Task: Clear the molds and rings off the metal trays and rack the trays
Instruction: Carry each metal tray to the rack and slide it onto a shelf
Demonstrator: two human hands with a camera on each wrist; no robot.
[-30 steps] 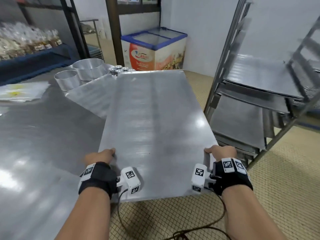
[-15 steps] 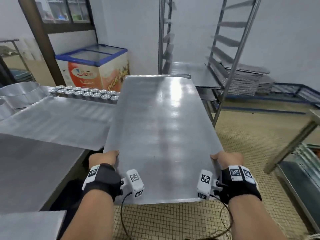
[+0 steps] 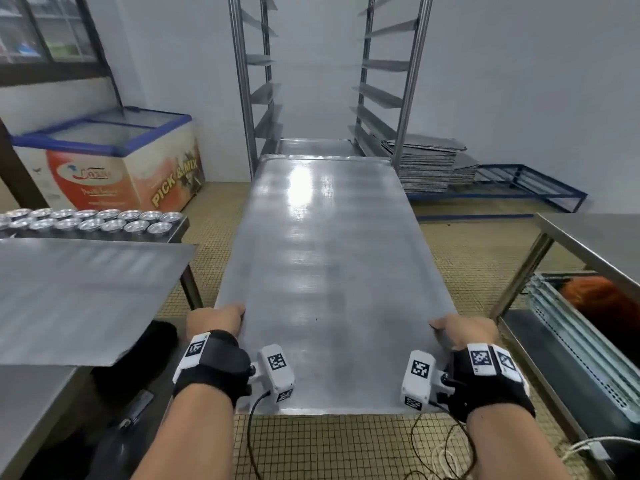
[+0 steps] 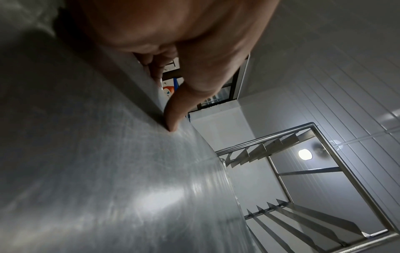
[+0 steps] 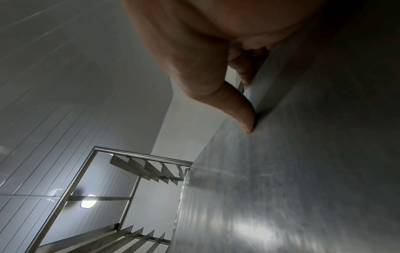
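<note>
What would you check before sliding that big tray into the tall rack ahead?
1. Tray bare of molds and rings: ok.
2. Left hand grips the tray's left edge, thumb on top: ok.
3. Right hand grips the right edge the same way: ok.
4. Tray lined up between the rack uprights: ok, roughly centred.
5. Chosen pair of rails free: cannot tell; one tray already in rack sits low.
6. Tray level side to side: ok, judging by the head view.

White panelled walls [image 3: 519, 81], tan tiled floor [image 3: 467, 244], a chest freezer [image 3: 114, 161] far left, a ceiling lamp [image 4: 305, 154] overhead.
</note>
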